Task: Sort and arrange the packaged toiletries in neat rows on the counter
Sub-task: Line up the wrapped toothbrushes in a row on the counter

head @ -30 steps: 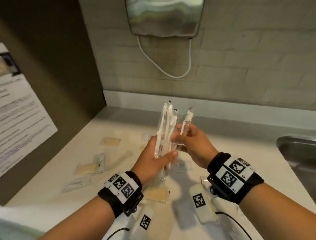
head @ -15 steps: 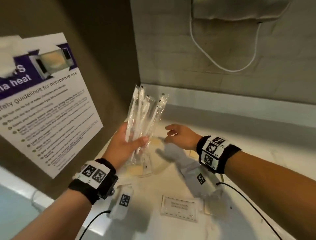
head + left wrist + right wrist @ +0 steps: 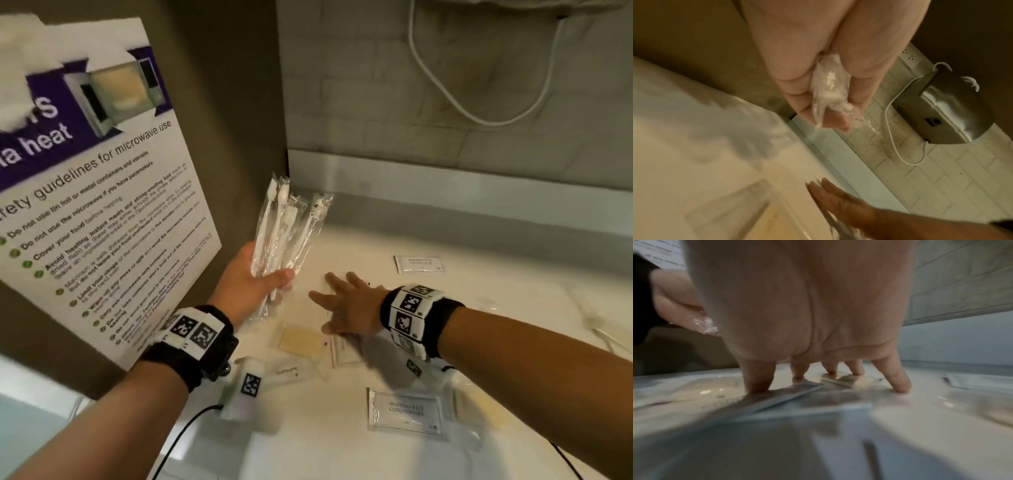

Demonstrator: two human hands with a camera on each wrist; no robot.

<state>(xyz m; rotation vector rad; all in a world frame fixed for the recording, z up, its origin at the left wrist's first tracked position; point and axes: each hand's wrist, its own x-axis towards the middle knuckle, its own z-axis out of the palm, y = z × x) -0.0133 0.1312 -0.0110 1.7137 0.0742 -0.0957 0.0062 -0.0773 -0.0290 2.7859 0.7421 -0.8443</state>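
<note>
gripped upright in the left hand is a bunch of wrapped toothbrushes, thumb across the front and fingers curled behind, heads fanned toward the corner where the counter meets the side panel. from the left wrist view the crinkled wrapper ends poke out between palm and fingers, so the clamp looks firm.

right hand is spread flat, fingers straight and apart, tips down on a flat sachet lying on the counter; holding nothing, only pressing. motion blur makes it hard to say whether one packet or two overlapping ones sit under the fingers.

loose around it: a tan soap packet just below the thumb, a toothpaste sachet nearer the body, a conditioner sachet lower right, another white sachet toward the back wall. nothing is in rows yet.

to do this step well, i'd keep the fingertips light and slide the sachet flat rather than pinching it, squaring its edge to the backsplash and leaving a clear strip for the toothbrushes. keep the bunch raised so its tails don't sweep the soap packet.
</note>
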